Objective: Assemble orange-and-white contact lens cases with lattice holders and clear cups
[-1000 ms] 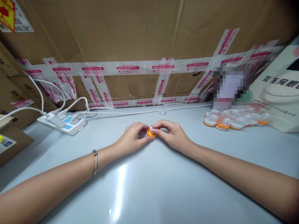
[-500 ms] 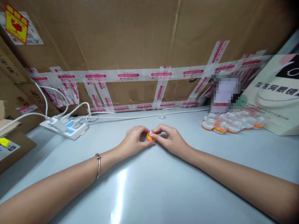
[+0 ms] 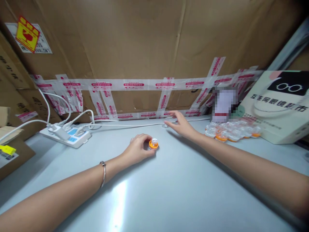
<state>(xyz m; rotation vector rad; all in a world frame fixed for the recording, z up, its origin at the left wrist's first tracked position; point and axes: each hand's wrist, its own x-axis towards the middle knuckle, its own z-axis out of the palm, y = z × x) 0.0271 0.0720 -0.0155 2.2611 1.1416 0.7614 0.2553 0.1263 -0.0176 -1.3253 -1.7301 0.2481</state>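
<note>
In the middle of the table (image 3: 154,193), my left hand (image 3: 138,149) grips a small round orange base (image 3: 153,147) between thumb and fingers. A small white piece (image 3: 154,140) stands upright on top of this base. Farther back, my right hand (image 3: 180,125) has thumb and fingers apart and holds nothing. Close to its thumb lies a small clear plastic cover (image 3: 164,125); whether they touch I cannot tell.
Several orange-and-white pieces with clear covers (image 3: 231,131) are clustered at the right, before a paper bag (image 3: 272,119). A power strip (image 3: 72,138) with white cables sits at the left. A large taped cardboard box (image 3: 135,45) stands along the back.
My right hand has let go of the white piece on the orange base and moved back to the clear cover, its fingers opening. My left hand still holds the base.
</note>
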